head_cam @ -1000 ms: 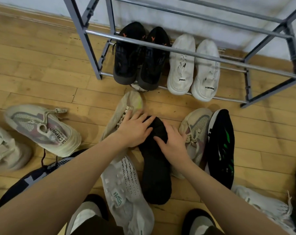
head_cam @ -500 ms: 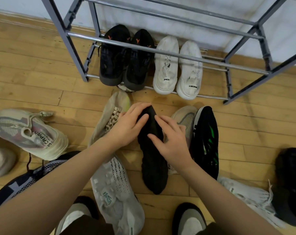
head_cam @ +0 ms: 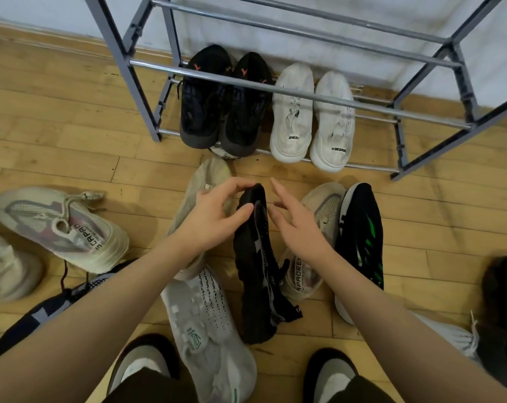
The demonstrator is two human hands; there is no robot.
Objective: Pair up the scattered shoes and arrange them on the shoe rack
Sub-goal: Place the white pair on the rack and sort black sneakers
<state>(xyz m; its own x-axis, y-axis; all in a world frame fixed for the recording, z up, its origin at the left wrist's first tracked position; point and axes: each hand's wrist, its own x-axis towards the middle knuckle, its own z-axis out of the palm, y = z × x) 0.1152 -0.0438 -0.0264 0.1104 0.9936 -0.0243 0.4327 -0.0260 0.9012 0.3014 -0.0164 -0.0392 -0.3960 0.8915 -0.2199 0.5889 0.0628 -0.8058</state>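
The left hand [head_cam: 214,219] pinches the toe of the black shoe [head_cam: 258,266] — its grip clamped there, the shoe tipped on edge and trailing back from it. The right hand [head_cam: 298,225] hovers just beside, fingers apart, holding nothing.

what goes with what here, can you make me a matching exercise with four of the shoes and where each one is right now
Things:
1. black shoe
2. white pair
3. black and green shoe
4. black pair with orange marks

Places:
A. on the rack's bottom shelf, left side
B. on the floor, right of the beige shoe by the right hand
C. pinched at the toe by the left hand
D. on the rack's bottom shelf, right of the other pair

Pairs: 1-C, 2-D, 3-B, 4-A
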